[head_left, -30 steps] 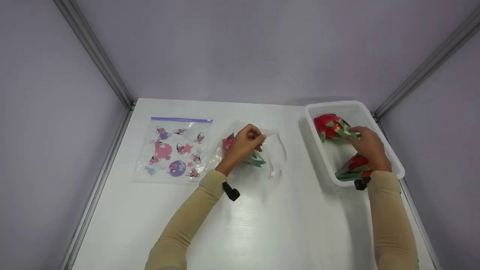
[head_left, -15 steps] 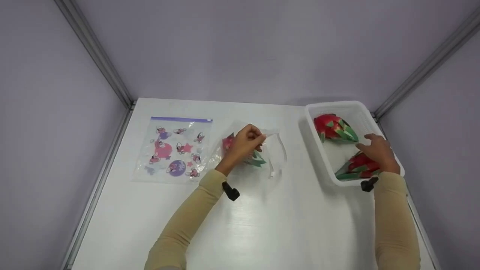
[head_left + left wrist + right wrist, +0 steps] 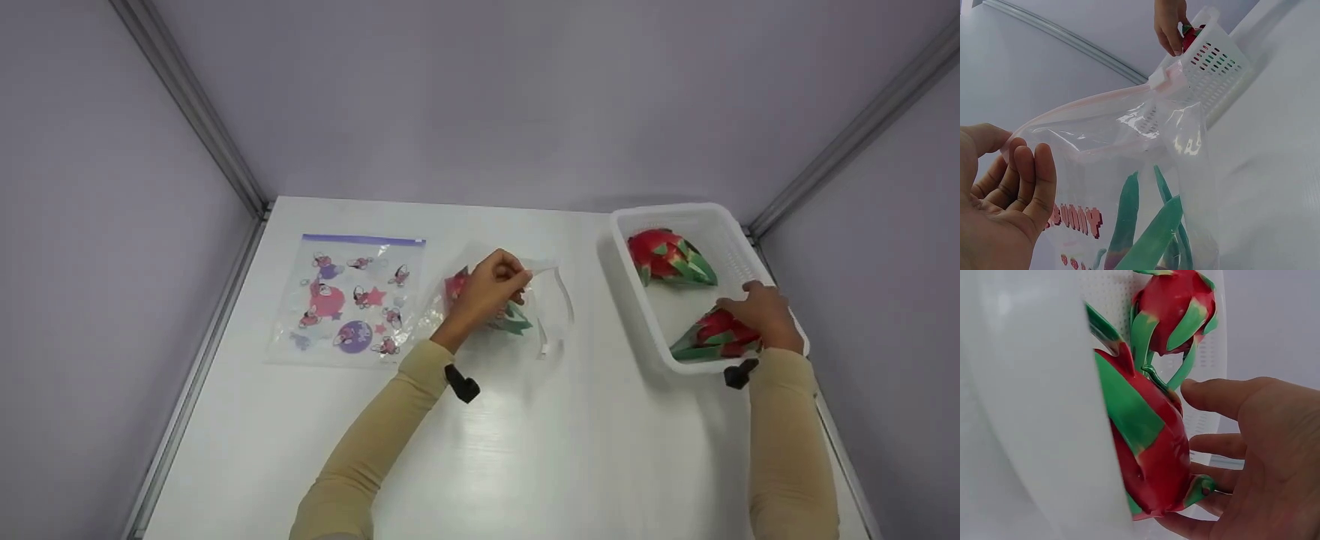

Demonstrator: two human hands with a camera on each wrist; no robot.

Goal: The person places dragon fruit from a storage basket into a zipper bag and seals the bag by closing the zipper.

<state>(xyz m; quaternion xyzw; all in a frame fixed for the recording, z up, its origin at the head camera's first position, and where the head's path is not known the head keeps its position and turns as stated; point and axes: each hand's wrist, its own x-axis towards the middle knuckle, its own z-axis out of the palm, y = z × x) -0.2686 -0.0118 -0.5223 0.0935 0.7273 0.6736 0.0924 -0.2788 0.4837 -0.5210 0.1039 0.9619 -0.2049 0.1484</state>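
Now left fingers pinch one bag; right fingers spread at one dragon fruit.

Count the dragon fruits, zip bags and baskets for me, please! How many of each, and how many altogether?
Dragon fruits: 3 (far fruit and near fruit in the white basket, bagged fruit)
Zip bags: 2 (pink-zip bag with one fruit inside, purple-zip bag)
Baskets: 1
Total: 6

Pale lilac walls, grey metal rails, glossy white table
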